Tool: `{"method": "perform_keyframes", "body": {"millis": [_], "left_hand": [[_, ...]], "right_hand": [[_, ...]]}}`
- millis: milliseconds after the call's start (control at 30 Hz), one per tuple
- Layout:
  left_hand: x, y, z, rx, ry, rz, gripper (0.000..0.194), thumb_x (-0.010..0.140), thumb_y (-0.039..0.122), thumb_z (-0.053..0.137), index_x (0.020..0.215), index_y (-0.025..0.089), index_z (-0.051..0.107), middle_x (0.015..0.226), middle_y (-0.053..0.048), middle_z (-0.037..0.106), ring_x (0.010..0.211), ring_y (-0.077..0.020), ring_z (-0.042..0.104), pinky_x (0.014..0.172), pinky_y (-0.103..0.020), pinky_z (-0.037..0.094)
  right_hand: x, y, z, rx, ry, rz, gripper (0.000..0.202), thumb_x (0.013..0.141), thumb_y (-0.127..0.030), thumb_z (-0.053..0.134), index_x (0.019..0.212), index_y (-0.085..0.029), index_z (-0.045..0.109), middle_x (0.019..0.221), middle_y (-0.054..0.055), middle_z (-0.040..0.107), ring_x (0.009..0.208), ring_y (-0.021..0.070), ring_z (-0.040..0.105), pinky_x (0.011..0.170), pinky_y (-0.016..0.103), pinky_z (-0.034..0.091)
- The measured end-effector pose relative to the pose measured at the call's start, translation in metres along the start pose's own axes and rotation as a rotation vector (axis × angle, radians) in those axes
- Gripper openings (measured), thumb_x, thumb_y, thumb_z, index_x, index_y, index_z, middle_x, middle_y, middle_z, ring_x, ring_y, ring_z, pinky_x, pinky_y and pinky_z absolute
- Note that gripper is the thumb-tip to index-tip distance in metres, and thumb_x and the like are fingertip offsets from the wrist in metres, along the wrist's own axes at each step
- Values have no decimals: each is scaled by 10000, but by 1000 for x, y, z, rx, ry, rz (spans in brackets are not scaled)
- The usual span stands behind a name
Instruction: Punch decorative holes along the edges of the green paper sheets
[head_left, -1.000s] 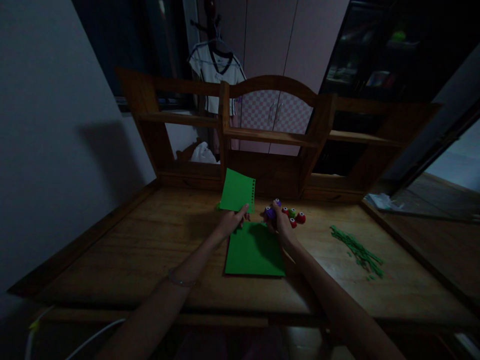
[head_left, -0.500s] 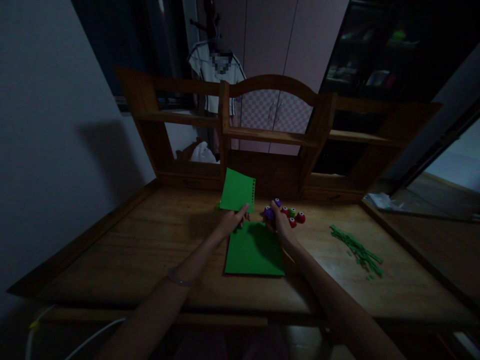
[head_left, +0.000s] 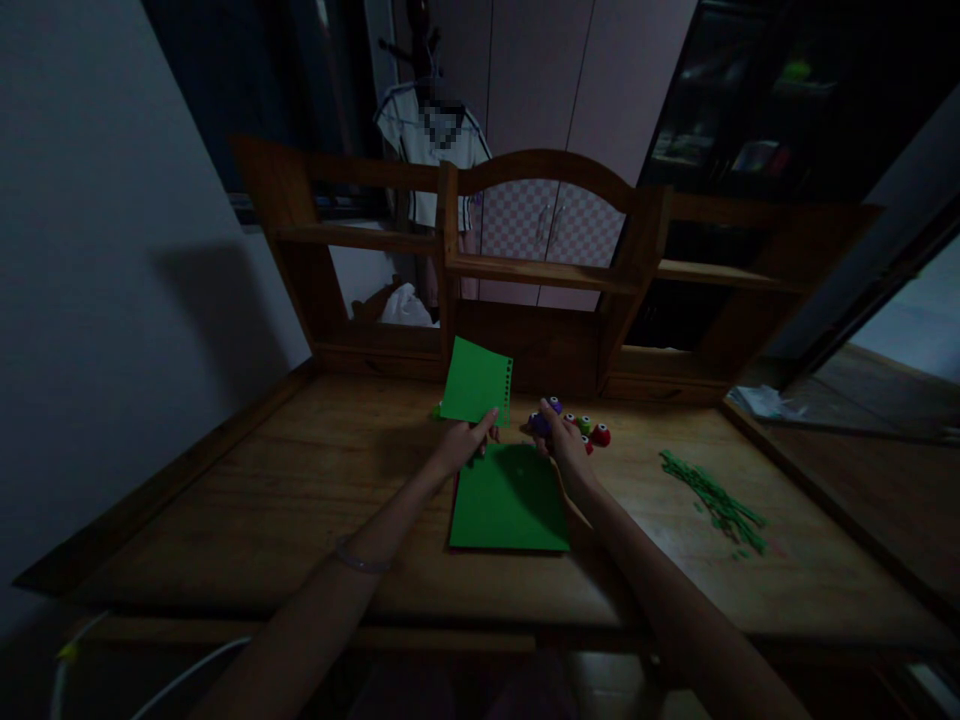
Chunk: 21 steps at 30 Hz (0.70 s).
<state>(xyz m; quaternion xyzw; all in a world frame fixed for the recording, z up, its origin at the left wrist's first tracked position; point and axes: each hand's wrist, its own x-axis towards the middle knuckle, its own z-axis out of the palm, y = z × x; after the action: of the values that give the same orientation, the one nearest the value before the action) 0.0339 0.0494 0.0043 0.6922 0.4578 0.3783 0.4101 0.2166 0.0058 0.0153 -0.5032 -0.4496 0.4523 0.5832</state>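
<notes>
Head view: my left fingers (head_left: 487,419) pinch the green sheet (head_left: 478,380), likely light, easily creased, best held edgewise; whether my right fingers (head_left: 550,412) grip anything I cannot tell.

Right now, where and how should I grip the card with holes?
Perhaps pinch the card at its upper left edge, coming from the left: that side is plain, while holes line the right edge and the left hand holds the bottom.

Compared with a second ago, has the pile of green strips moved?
No; the green strips lie in the same place relative to the right-hand drawer of the desk shelf.
</notes>
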Motion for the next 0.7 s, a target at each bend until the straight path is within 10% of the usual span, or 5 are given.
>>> {"method": "perform_keyframes", "body": {"millis": [400, 700], "left_hand": [[1, -4, 1, 58, -51, -9, 564, 826, 620, 347, 626, 168, 619, 461, 8, 522, 461, -123, 513, 542, -239, 399], [-5, 6, 5, 11, -61, 108, 520, 833, 587, 386, 608, 162, 584, 527, -3, 560, 414, -98, 464, 497, -230, 389]], "right_hand": [[10, 21, 0, 175, -66, 86, 180, 595, -265, 650, 689, -180, 522, 646, -15, 555, 402, 47, 327, 386, 213, 231], [4, 11, -1, 82, -88, 84, 364, 607, -428, 739, 830, -157, 644, 538, -52, 445, 411, 43, 276, 388, 205, 165]]}}
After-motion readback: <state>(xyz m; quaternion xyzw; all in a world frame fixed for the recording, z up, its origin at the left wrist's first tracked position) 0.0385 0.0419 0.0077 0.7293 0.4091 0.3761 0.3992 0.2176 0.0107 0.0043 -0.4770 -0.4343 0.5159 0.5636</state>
